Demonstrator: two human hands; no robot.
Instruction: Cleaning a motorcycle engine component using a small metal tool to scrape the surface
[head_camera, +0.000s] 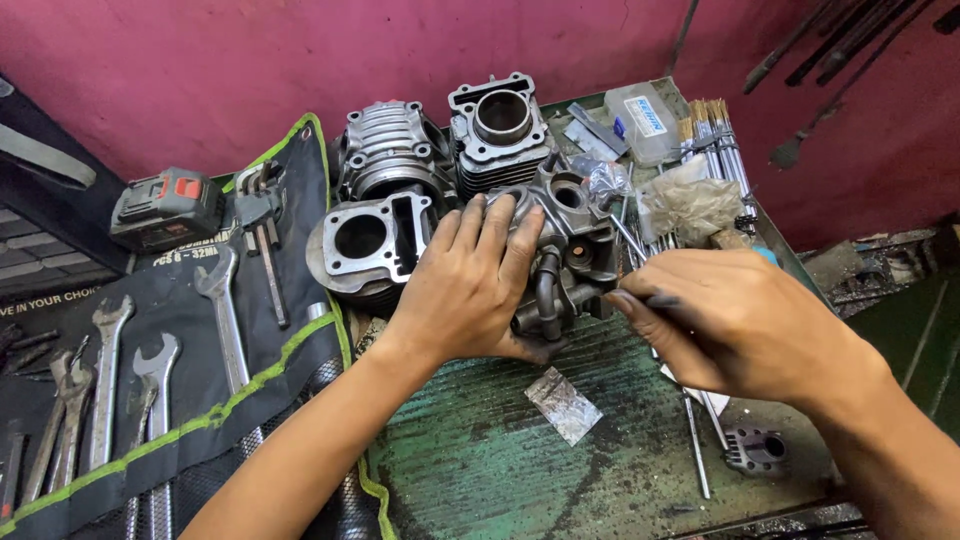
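1. Your left hand (470, 285) lies spread over the engine head (565, 245), palm and fingers wrapped around its near side, so that grip is holding the part steady on the green counter (480, 450).
2. Your right hand (725, 320) comes in from the right with fingers pinched narrow at the head's edge. You seem to hold something thin there, but I cannot tell what it is.
3. The head sits near the middle of the counter, just in front of three finned cylinders (500, 125), with the tool roll (230, 300) and its wrenches to the left.
4. Judge it as cast metal: heavy for its bulk, fully stiff, and likely oily, so it may slide under a loose palm.
5. Take hold on the broad flat outer walls and keep your fingers off the thin fins and open ports.
6. A scrap of foil (563, 403) lies just in front of it.
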